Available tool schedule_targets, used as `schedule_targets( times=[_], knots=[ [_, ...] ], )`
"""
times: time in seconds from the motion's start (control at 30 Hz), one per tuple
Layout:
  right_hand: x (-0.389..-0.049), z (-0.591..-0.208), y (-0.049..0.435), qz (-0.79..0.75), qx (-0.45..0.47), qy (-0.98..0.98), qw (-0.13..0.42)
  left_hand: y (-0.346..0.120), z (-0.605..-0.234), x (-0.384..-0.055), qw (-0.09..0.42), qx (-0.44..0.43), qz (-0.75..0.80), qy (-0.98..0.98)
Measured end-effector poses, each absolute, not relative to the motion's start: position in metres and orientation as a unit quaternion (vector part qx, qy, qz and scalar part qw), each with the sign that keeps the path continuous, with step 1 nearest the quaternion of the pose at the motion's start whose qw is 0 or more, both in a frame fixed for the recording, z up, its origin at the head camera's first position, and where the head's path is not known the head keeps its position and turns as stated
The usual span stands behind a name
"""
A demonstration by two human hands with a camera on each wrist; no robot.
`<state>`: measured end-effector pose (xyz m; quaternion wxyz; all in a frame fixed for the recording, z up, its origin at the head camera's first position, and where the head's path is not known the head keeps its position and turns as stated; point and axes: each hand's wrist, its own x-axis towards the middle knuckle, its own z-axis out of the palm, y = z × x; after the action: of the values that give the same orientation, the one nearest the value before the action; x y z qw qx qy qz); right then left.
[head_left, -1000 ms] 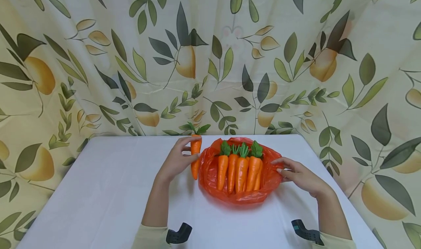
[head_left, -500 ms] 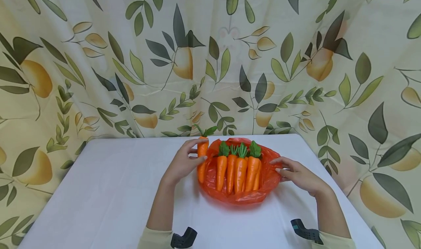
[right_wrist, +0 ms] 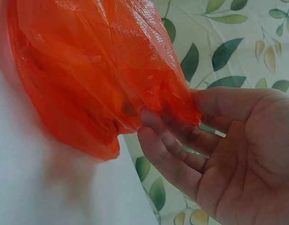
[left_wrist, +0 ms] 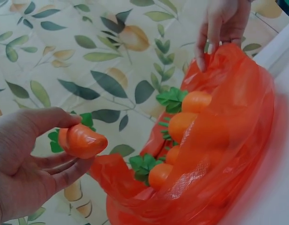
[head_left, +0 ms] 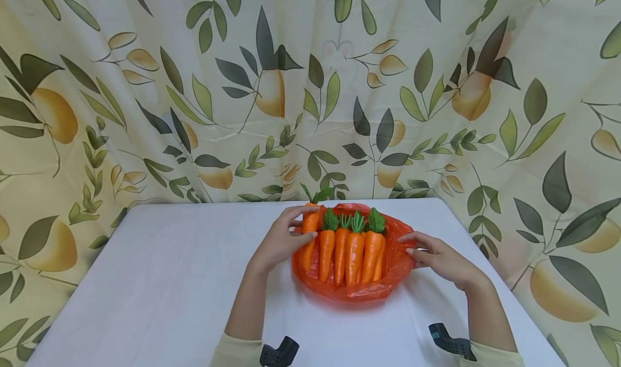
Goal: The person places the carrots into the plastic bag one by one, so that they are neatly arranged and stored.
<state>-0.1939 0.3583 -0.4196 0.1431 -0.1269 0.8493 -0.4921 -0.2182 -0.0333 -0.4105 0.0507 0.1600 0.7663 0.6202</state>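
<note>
My left hand (head_left: 283, 237) pinches an orange carrot (head_left: 309, 224) with green leaves between thumb and fingers. The carrot hangs upright over the left side of a red plastic bag (head_left: 335, 289), tip pointing down. Several more carrots (head_left: 356, 254) lie side by side in the bag, leafy tops toward the back. On the other side, my right hand (head_left: 443, 259) pinches the bag's right rim. In the right wrist view its thumb and fingers (right_wrist: 156, 145) hold the thin plastic, some fingers behind it. The left wrist view shows the held carrot (left_wrist: 83, 140) tip-on, beside the bag's opening.
A white-covered table (head_left: 160, 281) carries the bag near its back edge. Behind it hangs a cream curtain (head_left: 320, 97) printed with leaves and fruit. Black wrist devices (head_left: 280, 351) sit at both sleeves.
My left hand has carried the carrot rightward, from beside the bag to over its left part, next to the other carrots. The right hand keeps its grip on the rim.
</note>
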Motion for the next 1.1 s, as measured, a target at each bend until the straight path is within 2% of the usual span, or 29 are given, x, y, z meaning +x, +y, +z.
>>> schedule_targets(
  times=[1.1],
  knots=[
    [-0.192, -0.416, 0.358, -0.485, -0.122, 0.854, 0.140, 0.016, -0.429, -0.213, 0.086, 0.190, 0.615, 0.761]
  ],
)
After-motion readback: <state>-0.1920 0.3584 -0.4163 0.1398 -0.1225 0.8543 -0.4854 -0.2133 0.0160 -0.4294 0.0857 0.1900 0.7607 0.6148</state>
